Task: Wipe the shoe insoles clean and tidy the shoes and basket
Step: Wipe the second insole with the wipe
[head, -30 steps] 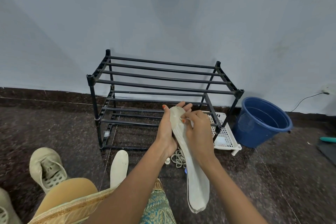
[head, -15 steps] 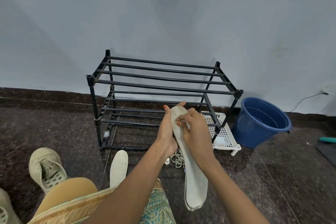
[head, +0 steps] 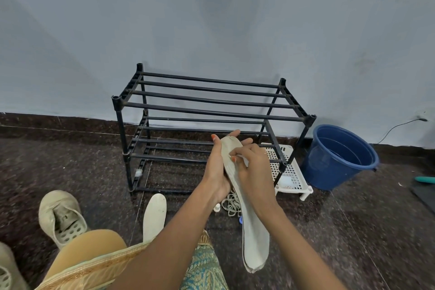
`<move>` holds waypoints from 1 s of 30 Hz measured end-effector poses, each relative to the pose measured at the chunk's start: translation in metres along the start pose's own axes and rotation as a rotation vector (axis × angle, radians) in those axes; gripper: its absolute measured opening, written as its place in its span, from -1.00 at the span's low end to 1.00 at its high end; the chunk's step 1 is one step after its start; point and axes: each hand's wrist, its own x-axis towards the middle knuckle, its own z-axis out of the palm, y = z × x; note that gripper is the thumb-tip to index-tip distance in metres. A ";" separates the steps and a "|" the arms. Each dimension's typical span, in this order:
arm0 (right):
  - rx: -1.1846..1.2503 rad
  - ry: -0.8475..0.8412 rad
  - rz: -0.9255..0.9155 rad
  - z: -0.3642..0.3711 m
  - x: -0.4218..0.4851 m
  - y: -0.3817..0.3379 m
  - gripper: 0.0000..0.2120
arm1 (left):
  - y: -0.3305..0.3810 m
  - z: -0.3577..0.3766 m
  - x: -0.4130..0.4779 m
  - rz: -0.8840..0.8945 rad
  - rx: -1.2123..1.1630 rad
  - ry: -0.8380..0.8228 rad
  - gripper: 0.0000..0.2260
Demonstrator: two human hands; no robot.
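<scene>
Dark speckled stone floor runs up to a pale blue-grey wall, and a black two-tier shoe rack stands against it. You hold one grey insole in the air in front of the rack, toe end up and heel hanging down toward you. Your left grip cradles its toe half from behind, thumb laid along the left edge. Your right grip lies over the upper face with fingers bent and tips pressed near the toe. I cannot tell whether they pinch a cloth there.

A second insole lies flat on the floor by your knee. A beige shoe sits to its left. A white perforated basket rests beside the rack's right leg, with a blue bucket just beyond it.
</scene>
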 end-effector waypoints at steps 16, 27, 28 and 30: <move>-0.120 0.084 -0.038 -0.005 0.005 0.004 -0.85 | 0.003 0.000 -0.002 -0.019 -0.047 -0.006 -0.49; 0.035 -0.031 0.003 0.004 -0.004 -0.009 -0.84 | 0.001 -0.002 0.000 -0.002 -0.027 0.015 -0.49; 0.039 -0.040 0.002 0.004 -0.005 -0.010 -0.83 | 0.000 -0.002 0.000 0.000 -0.027 0.019 -0.49; 0.050 -0.058 0.006 0.005 -0.004 -0.012 -0.82 | -0.001 -0.001 0.000 0.008 -0.023 0.027 -0.51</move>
